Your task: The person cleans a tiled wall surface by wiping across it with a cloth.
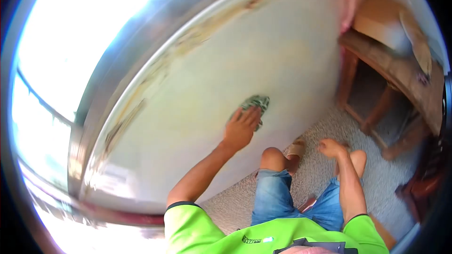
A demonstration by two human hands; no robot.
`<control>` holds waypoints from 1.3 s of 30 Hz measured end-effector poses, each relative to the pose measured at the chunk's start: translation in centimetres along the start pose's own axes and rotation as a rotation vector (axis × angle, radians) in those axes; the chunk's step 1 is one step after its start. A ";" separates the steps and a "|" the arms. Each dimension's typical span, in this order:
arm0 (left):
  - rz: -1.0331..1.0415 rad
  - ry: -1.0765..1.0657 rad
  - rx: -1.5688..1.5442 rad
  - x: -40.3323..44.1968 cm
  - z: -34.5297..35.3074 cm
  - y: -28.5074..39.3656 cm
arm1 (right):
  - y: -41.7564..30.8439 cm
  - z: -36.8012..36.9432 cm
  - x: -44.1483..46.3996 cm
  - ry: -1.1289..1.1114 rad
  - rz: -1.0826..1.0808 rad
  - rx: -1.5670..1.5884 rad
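My left hand (242, 124) presses a green and white patterned cloth (257, 103) against a pale wall panel (207, 84). Its fingers lie over the cloth, which shows above and beside them. Near my bent knee, my right hand (332, 148) is curled closed, and I see nothing sticking out of it. Brown and yellowish stains (193, 35) run along the panel's upper left edge.
To the right stands a wooden table (391, 66) with a cardboard box (380, 21) on top. Dark red furniture (421, 183) is at the lower right. I crouch on a speckled floor (235, 190). Bright window light fills the left side.
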State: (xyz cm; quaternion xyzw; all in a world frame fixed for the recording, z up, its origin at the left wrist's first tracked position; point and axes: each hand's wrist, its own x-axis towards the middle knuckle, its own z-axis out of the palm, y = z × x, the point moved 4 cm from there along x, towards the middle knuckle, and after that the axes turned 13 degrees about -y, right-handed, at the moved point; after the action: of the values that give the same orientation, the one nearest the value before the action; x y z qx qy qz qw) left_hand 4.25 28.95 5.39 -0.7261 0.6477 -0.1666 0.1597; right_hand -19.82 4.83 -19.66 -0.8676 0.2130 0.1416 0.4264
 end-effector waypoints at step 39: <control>-2.139 1.711 -1.940 -29.9 33.2 6.4 | 3.8 -9.4 -7.1 -0.168 0.256 -0.106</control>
State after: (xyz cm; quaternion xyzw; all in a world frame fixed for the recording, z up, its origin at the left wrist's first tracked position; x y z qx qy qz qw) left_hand 10.28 58.51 -28.19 0.3399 0.3527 0.0790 0.8682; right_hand -27.24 -2.99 -13.67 -0.8397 0.2775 0.2779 0.3750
